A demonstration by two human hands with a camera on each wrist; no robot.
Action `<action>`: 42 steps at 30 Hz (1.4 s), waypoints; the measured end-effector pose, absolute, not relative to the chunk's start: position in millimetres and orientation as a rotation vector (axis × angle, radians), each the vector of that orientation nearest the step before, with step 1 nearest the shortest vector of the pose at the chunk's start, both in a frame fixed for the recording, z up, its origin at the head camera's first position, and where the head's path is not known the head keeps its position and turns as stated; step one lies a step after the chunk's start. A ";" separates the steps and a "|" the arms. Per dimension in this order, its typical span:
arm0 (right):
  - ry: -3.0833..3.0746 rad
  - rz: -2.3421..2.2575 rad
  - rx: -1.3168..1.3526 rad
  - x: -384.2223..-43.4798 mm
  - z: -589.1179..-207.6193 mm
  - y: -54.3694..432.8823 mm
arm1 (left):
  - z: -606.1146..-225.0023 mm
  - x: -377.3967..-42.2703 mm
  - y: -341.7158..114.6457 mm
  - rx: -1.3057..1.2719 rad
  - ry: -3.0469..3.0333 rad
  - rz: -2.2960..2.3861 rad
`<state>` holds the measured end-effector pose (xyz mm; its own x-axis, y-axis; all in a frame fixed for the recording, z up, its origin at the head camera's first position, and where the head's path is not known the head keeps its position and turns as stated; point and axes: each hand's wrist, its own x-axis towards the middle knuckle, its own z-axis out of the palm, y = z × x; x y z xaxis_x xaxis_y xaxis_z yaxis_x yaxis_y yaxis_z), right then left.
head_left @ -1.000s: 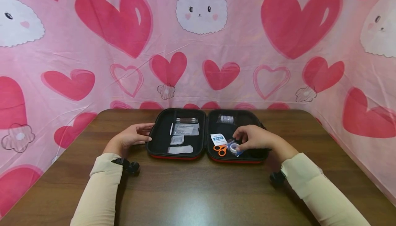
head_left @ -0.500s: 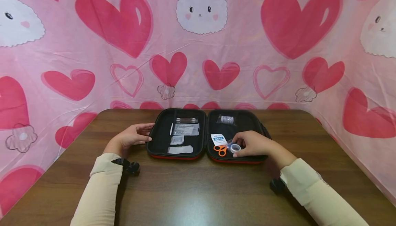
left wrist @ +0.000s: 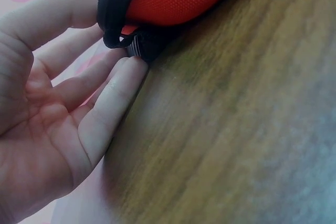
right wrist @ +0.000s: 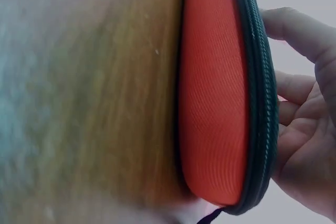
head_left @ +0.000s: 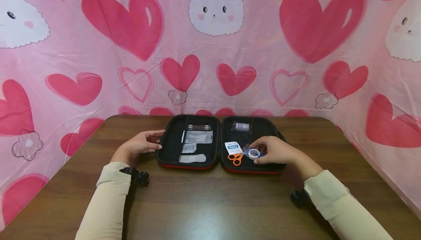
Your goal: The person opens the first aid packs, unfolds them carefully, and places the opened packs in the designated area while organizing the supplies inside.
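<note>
An unzipped black case (head_left: 171, 137) with red outer shell lies spread flat on the table. My left hand (head_left: 142, 145) rests at its left side, fingers fairly straight; in the left wrist view, thumb and fingers touch the zippered edge (left wrist: 113, 9). Over the right half, my right hand (head_left: 274, 150) pinches a white roll of tape (head_left: 254, 154) in clear-and-blue wrapping between thumb and fingers. Orange-handled scissors (head_left: 235, 159) and a white-and-blue packet (head_left: 233, 148) lie just left of the tape. In the right wrist view, the case's red wall (right wrist: 212, 93) hides the fingertips and the tape.
The left half holds several flat packets, including a large clear one (head_left: 198, 137), and thin tubes (head_left: 199, 127) in loops. A wrapped white roll (head_left: 242, 127) sits at the back of the right half. Behind the wooden table (head_left: 197, 203) hangs a pink heart-patterned cloth (head_left: 210, 50).
My right hand has closed in around the tape roll, which has shifted slightly right and away from the scissors. The left hand stays at the case's left edge.
</note>
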<state>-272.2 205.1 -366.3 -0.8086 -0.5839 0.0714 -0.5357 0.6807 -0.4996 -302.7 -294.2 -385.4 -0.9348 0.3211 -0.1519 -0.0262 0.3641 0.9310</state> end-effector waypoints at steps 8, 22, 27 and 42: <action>2.721 -0.993 -0.880 -275.2 -360.6 218.0 | -385.1 -302.8 -294.1 0.271 2.331 1.588; 2.637 -1.216 -0.770 -286.3 -353.3 241.5 | -385.6 -302.4 -293.1 0.267 2.341 1.582; 2.680 -1.215 -0.733 -290.2 -354.1 250.1 | -385.4 -303.5 -292.5 0.250 2.337 1.587; 2.866 -0.951 -0.774 -307.7 -351.4 263.4 | -385.6 -301.7 -292.7 0.253 2.350 1.570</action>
<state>-307.7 263.4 -351.4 -0.8765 -0.4638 0.1292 -0.4491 0.6908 -0.5667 -301.7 -292.7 -385.6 -0.9387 0.3098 -0.1511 -0.0210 0.3861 0.9222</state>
